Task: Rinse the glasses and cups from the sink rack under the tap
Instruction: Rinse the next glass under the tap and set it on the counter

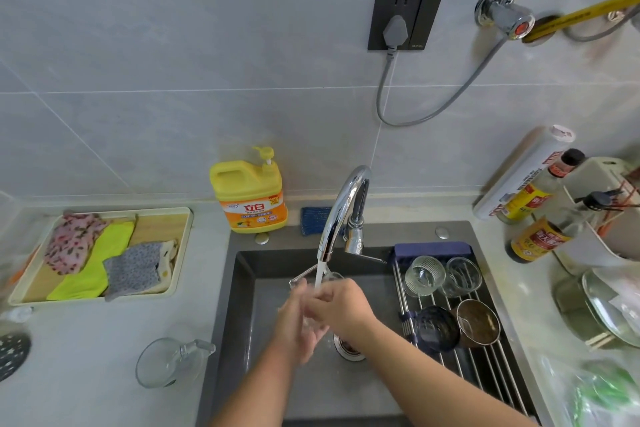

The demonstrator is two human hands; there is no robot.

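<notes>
On the tabletop left of the sink [228, 305] lies a clear glass cup [166, 362] on its side. Over the basin, both hands meet under the tap [341, 211], whose stream falls on them. The left hand [298, 326] is curled around a clear glass [317, 279], and the right hand [341, 305] closes over it from the other side, fingers bent. To the right, the sink rack [485, 364] carries two clear glasses [424, 276], a dark blue cup [436, 328] and a brown cup [478, 322].
</notes>
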